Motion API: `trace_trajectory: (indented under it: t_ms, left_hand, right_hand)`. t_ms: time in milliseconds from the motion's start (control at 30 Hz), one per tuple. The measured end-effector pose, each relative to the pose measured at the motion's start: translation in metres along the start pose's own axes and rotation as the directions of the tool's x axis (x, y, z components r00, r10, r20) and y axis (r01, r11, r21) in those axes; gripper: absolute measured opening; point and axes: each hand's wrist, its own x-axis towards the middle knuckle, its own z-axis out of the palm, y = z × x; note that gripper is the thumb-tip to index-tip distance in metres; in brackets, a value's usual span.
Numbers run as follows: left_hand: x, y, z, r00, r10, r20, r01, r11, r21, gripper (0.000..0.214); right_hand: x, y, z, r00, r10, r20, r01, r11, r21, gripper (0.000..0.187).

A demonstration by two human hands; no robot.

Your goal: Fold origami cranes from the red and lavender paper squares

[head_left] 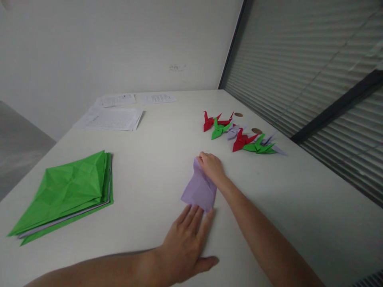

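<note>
A folded lilac paper [199, 189] lies on the white table [155, 159] in front of me. My left hand [187, 243] rests flat with fingers stretched out, fingertips pressing the paper's near edge. My right hand [211, 165] is closed on the paper's far tip, fingers curled over it, pinching the fold against the table.
A stack of green paper sheets [68, 191] lies at the left. Finished paper cranes in red, green and lilac [239, 135] sit in a row at the right. Printed white sheets [112, 117] lie at the far side. Window blinds [314, 71] run along the right edge.
</note>
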Motion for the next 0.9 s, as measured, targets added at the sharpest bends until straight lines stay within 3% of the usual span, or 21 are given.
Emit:
trace_trajectory:
  t_ms: [133,600,900]
  left_hand:
    - [0.0018,-0.0029,-0.0039,0.998,-0.059,-0.030,0.060,0.997,0.041,0.086]
    - [0.0056,-0.0063,-0.0035,0.999,-0.003,-0.034,0.001,0.999,-0.051,0.088]
    - [0.0091,-0.0063,0.0026,0.999,-0.021,-0.045,0.020,1.000,-0.021,0.084]
  right_hand:
    - [0.0016,0.0048,-0.0004,1.000,0.024,-0.017,-0.024,1.000,0.008,0.025]
    - [0.0014,0.0051,-0.0004,0.999,-0.004,-0.036,0.002,0.999,-0.038,0.024]
    - [0.0037,0.0032,-0.0024,1.000,0.007,-0.024,-0.009,0.997,-0.078,0.022]
